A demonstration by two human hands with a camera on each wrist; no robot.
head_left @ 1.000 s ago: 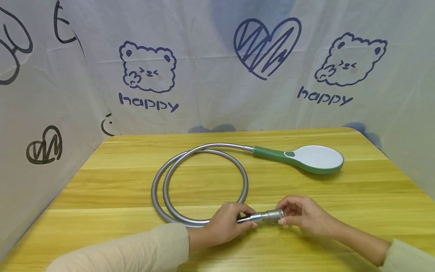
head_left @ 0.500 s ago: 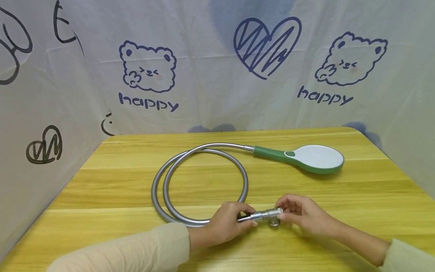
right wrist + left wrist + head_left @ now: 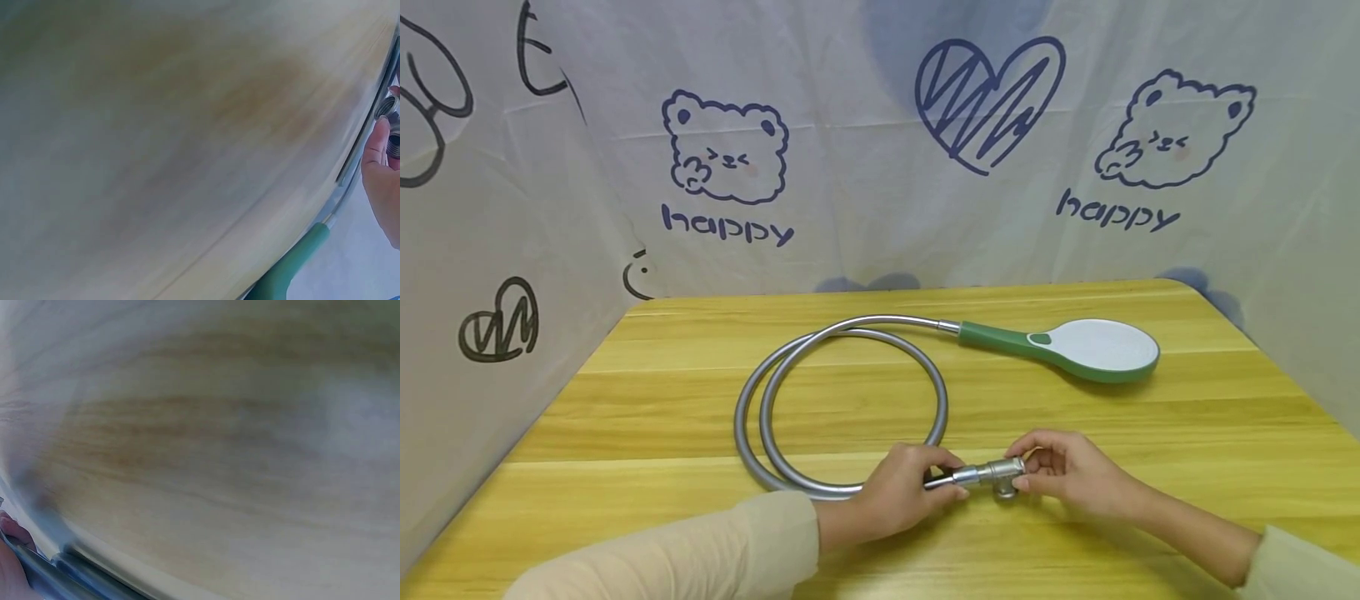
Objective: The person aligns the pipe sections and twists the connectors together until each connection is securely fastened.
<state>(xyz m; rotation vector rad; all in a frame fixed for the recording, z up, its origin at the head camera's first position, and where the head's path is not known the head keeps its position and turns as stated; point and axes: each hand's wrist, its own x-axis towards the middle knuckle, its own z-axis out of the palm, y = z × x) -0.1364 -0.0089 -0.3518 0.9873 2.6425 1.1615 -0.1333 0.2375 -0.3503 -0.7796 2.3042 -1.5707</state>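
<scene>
A grey shower hose (image 3: 942, 392) lies in loops on the table, its far end joined to a green-handled shower head (image 3: 1101, 346) with a white face. My left hand (image 3: 895, 496) grips the hose near its other end, just behind the shiny end nut (image 3: 966, 476). At that nut sits a metal tee fitting (image 3: 1002, 469), its side branch pointing toward me. Thumb and fingers of my right hand (image 3: 1075, 475) pinch the fitting's right end. In the right wrist view, threads show on the tee fitting (image 3: 386, 107). The left wrist view catches only part of the hose (image 3: 56, 578) and fingers.
The wood-grain table (image 3: 647, 400) ends at a white cloth backdrop (image 3: 850, 167) with drawn bears and hearts. Cloth also hangs along the left and right sides. Shower head and upper hose lie beyond my hands.
The tee fitting has turned in my right fingers, so its side branch has come into view, pointing toward me. My left hand has stayed in place on the hose.
</scene>
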